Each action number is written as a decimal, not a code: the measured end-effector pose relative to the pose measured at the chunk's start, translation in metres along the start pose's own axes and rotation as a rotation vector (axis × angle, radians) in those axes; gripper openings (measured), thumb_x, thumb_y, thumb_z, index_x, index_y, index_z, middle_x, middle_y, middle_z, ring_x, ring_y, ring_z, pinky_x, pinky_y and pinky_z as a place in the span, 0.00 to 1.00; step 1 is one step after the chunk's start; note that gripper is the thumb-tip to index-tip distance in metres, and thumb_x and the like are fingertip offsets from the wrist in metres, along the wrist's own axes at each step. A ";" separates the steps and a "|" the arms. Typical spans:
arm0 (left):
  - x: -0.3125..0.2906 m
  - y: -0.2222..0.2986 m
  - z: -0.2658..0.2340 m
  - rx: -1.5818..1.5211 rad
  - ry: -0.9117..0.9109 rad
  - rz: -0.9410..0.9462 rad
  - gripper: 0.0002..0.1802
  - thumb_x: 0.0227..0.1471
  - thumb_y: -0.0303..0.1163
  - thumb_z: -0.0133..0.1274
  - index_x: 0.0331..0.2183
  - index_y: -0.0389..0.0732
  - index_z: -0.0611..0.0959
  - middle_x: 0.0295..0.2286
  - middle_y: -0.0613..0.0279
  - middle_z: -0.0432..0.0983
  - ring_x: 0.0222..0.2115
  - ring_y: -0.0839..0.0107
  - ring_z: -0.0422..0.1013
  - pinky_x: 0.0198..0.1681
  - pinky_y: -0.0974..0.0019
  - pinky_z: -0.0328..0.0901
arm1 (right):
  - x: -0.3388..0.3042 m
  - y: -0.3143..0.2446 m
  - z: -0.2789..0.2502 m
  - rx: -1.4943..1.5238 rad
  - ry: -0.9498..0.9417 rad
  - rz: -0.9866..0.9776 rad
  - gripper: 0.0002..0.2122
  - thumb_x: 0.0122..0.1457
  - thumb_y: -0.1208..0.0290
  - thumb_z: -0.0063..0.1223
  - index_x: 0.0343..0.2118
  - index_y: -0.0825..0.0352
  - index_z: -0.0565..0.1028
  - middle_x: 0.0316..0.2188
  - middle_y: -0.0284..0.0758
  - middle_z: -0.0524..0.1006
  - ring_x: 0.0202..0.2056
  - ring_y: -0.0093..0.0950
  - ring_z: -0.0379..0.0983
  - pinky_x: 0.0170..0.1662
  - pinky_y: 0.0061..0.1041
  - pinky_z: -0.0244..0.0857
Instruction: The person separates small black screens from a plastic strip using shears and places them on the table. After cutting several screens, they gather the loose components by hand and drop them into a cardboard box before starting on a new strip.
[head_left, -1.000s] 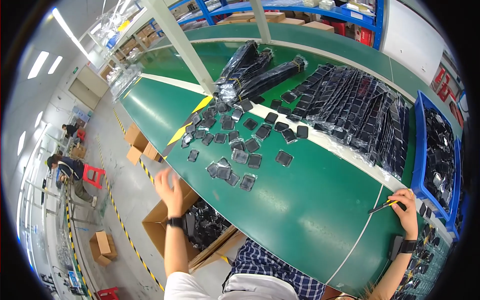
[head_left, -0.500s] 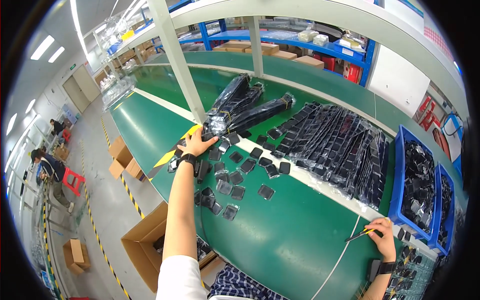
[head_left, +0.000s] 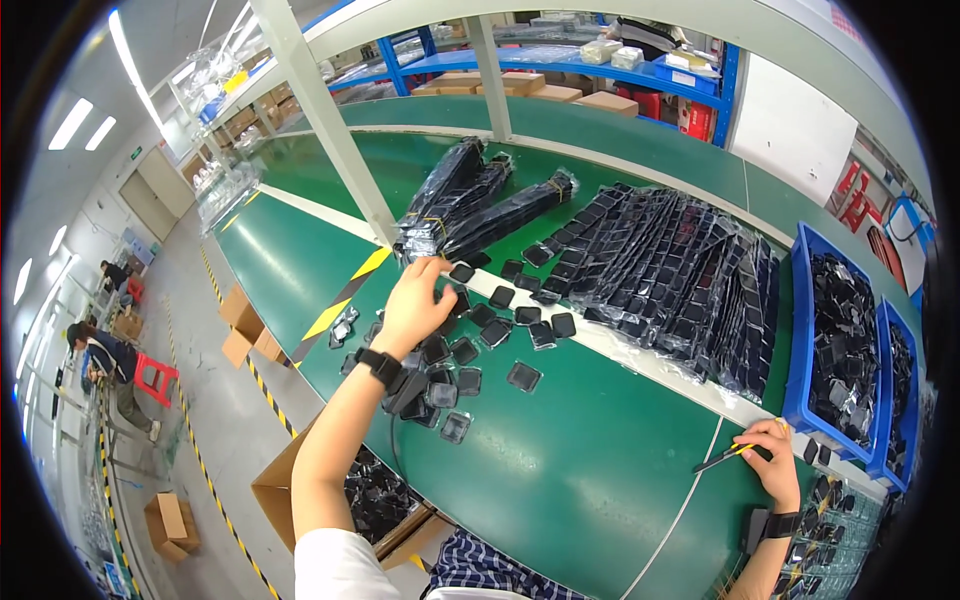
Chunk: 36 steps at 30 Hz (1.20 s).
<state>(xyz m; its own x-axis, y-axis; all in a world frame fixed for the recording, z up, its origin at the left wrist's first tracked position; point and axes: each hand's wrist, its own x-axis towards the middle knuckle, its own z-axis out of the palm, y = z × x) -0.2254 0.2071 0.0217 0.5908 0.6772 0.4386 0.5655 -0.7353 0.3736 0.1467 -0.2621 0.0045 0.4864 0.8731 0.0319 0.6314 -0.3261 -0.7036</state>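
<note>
Now: left hand [head_left: 412, 305] stretched out over green table [head_left: 560, 470], fingers curled down onto small black square trays [head_left: 470, 350] scattered at centre. Fingertips touching top edge of that scatter, near 12 o'clock of pile, just beside a tray [head_left: 462, 272] next to bundled black sleeves [head_left: 470, 205]. Left grip half-closed, curled over a tray; cannot tell if anything actually pinched, palm hides it. Black watch [head_left: 381, 365] on left wrist.

Right hand [head_left: 775, 460] resting on table at approx 4 o'clock of view, close to front edge. Right grip pressed together round thin tool w/ yellow handle [head_left: 728, 457], tip pointing toward 9 o'clock. Dark band on right wrist [head_left: 785, 523].

Trays: approx two dozen, loose, flat on table, some touching, one lone tray [head_left: 523, 376] off at 4 o'clock of pile. Several more under and beside left forearm.

At 2 o'clock of trays: wide spread of black bagged packs [head_left: 670, 270] lying in rows across white strip of table. Beyond at 3 o'clock: two blue bins [head_left: 800, 330] full of dark parts, side by side.

At 7 o'clock, below table edge: open cardboard box [head_left: 280, 490] w/ black parts inside. Far at 9 o'clock: person crouched on floor by red stool [head_left: 152, 378].
</note>
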 end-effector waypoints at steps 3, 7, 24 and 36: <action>0.034 -0.003 0.024 -0.108 -0.036 0.205 0.16 0.56 0.29 0.52 0.47 0.39 0.79 0.46 0.51 0.76 0.49 0.51 0.72 0.54 0.55 0.67 | 0.001 -0.001 0.003 0.015 -0.003 -0.015 0.12 0.48 0.79 0.63 0.36 0.59 0.85 0.37 0.28 0.76 0.47 0.27 0.70 0.65 0.37 0.41; 0.062 -0.028 0.070 0.106 -0.170 0.173 0.24 0.62 0.35 0.49 0.59 0.49 0.75 0.57 0.52 0.71 0.54 0.47 0.67 0.60 0.52 0.62 | 0.001 -0.004 0.006 0.007 -0.004 -0.040 0.12 0.47 0.80 0.63 0.36 0.59 0.85 0.36 0.28 0.76 0.46 0.28 0.70 0.63 0.36 0.44; 0.058 0.019 0.068 0.186 -0.139 0.069 0.23 0.53 0.45 0.61 0.47 0.46 0.79 0.40 0.54 0.75 0.46 0.50 0.71 0.47 0.50 0.68 | 0.001 0.000 0.002 0.019 -0.012 -0.029 0.13 0.48 0.81 0.64 0.37 0.57 0.85 0.37 0.26 0.76 0.47 0.25 0.70 0.64 0.36 0.40; 0.092 0.007 0.084 -0.442 -0.537 -0.103 0.13 0.46 0.32 0.70 0.34 0.40 0.84 0.28 0.65 0.83 0.27 0.77 0.75 0.32 0.69 0.68 | 0.000 0.002 0.003 0.010 -0.001 -0.045 0.14 0.48 0.81 0.65 0.38 0.57 0.85 0.37 0.25 0.76 0.47 0.25 0.70 0.64 0.35 0.41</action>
<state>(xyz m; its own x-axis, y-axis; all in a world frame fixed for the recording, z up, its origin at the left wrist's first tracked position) -0.1188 0.2666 -0.0038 0.8135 0.5803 -0.0386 0.4141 -0.5314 0.7391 0.1463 -0.2613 0.0004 0.4573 0.8871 0.0630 0.6463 -0.2829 -0.7087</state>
